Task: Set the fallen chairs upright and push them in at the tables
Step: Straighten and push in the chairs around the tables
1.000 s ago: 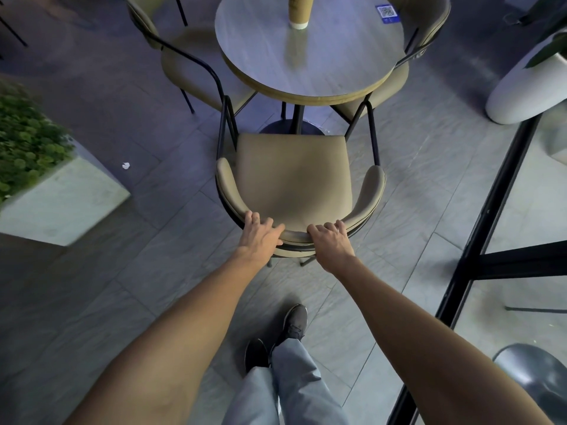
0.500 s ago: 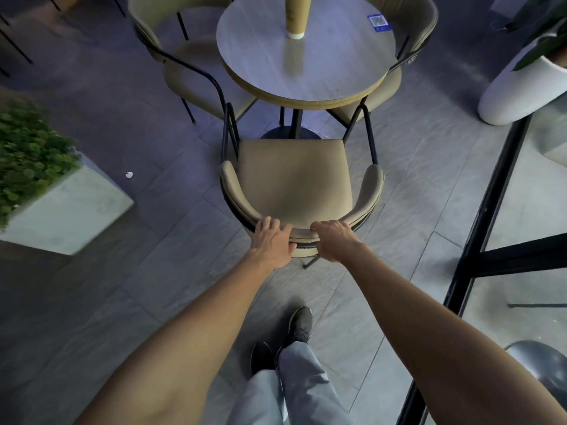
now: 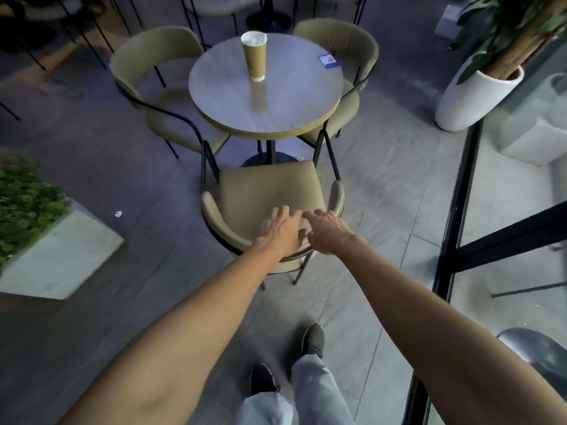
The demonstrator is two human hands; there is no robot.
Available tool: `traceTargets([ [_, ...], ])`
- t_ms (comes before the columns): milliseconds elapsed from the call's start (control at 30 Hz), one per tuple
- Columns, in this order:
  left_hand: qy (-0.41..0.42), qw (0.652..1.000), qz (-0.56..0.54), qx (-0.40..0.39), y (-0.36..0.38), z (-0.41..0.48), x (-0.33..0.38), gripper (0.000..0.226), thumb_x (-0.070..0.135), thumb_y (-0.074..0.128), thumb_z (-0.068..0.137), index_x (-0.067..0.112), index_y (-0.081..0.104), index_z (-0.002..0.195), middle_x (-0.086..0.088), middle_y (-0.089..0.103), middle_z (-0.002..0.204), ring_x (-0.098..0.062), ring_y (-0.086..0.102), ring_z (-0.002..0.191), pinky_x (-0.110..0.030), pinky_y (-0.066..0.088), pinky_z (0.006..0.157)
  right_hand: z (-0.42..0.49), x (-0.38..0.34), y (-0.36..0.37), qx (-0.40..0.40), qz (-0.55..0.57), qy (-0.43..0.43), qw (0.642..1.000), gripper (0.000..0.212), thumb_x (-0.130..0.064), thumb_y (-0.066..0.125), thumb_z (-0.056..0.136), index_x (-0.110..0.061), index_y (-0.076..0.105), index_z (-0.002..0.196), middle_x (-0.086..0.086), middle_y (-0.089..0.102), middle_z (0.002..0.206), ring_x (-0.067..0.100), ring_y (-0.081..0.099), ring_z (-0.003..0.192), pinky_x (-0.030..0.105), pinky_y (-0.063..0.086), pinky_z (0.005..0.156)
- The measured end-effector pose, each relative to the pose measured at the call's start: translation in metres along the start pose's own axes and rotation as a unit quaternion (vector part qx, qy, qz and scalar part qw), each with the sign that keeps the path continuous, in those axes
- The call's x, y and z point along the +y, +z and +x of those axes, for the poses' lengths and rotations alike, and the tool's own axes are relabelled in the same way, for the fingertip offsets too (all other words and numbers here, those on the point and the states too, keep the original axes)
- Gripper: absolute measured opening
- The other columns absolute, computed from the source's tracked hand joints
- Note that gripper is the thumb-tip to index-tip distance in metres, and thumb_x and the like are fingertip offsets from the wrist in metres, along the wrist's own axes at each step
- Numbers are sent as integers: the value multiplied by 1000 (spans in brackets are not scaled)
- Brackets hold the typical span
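A tan padded chair [image 3: 267,191] with a black metal frame stands upright in front of me, its seat facing the round grey table [image 3: 288,108]. The seat's front edge sits just short of the tabletop's rim. My left hand [image 3: 280,230] and my right hand [image 3: 328,231] hover side by side over the middle of the curved backrest, fingers spread, gripping nothing. Two more tan chairs stand upright at the table, one [image 3: 159,84] at its left, one [image 3: 346,50] at its far right.
A paper cup [image 3: 254,55] and a blue-white card [image 3: 329,61] are on the table. A white planter box with green plants [image 3: 58,256] lies left, a white pot with a tree [image 3: 472,99] right. A black-framed glass wall [image 3: 457,191] runs along the right. My feet [image 3: 313,340] are below.
Both hands have let go of the backrest and opened with fingers spread. The view has pulled back, so more of the table and far chairs shows.
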State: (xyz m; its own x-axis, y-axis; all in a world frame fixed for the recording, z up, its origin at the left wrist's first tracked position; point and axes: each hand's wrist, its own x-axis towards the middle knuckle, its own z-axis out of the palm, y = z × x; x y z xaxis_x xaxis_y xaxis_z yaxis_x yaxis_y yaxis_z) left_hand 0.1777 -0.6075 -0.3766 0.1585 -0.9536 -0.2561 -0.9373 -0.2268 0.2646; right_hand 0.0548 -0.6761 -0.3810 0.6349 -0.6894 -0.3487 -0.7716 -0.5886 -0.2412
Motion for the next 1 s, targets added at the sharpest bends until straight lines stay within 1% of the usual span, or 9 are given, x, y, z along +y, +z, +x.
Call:
traceTargets([
  [133, 22, 999, 23, 24, -28, 36, 47, 36, 33, 52, 97, 20, 45, 131, -10, 46, 127, -30, 44, 118, -45, 42, 89, 1, 36, -38, 24, 6, 14, 1000, 42, -22, 52, 94, -13, 44, 134, 13, 52, 128, 37, 47, 123, 51, 45, 97],
  [267, 24, 999, 40, 16, -42, 81, 97, 36, 25, 55, 94, 19, 47, 128, -11, 44, 129, -31, 43, 122, -44, 40, 92, 7, 88, -69, 35, 13, 22, 999, 44, -22, 53, 92, -11, 45, 133, 13, 50, 130, 39, 46, 124, 52, 43, 100],
  [400, 46, 995, 88, 3, -54, 144, 151, 46, 35, 61, 89, 20, 46, 130, -11, 43, 132, -32, 43, 125, -45, 39, 96, 23, 155, -99, 27, 12, 20, 999, 59, -22, 57, 91, -9, 34, 143, 12, 47, 134, 38, 43, 128, 51, 42, 102],
  [500, 36, 995, 94, -6, -60, 191, 189, 49, 40, 60, 91, 21, 43, 133, -12, 42, 134, -34, 41, 127, -46, 39, 99, 38, 205, -127, 17, 0, 13, 1000, 66, -23, 60, 90, -11, 29, 147, 12, 44, 138, 38, 41, 130, 52, 42, 103],
  [633, 18, 996, 91, -7, -68, 250, 236, 54, 44, 56, 94, 19, 39, 139, -13, 40, 138, -35, 40, 129, -47, 38, 99, 68, 274, -165, 15, -15, 14, 1000, 62, -24, 58, 92, -16, 30, 147, 10, 42, 142, 37, 40, 133, 51, 40, 105],
  [767, 19, 995, 94, -4, -77, 309, 270, 54, 46, 50, 96, 20, 38, 141, -13, 41, 137, -36, 42, 127, -48, 39, 98, 103, 336, -198, 11, -19, 27, 999, 65, -26, 55, 94, -21, 26, 152, 9, 39, 147, 36, 36, 136, 50, 37, 108],
  [1000, 8, 995, 102, 11, -98, 442, 297, 48, 49, 46, 95, 20, 42, 134, -14, 44, 135, -36, 44, 124, -47, 37, 98, 194, 426, -254, 5, -46, 38, 998, 59, -25, 56, 93, -19, 33, 146, 11, 41, 145, 36, 38, 134, 49, 38, 107],
])
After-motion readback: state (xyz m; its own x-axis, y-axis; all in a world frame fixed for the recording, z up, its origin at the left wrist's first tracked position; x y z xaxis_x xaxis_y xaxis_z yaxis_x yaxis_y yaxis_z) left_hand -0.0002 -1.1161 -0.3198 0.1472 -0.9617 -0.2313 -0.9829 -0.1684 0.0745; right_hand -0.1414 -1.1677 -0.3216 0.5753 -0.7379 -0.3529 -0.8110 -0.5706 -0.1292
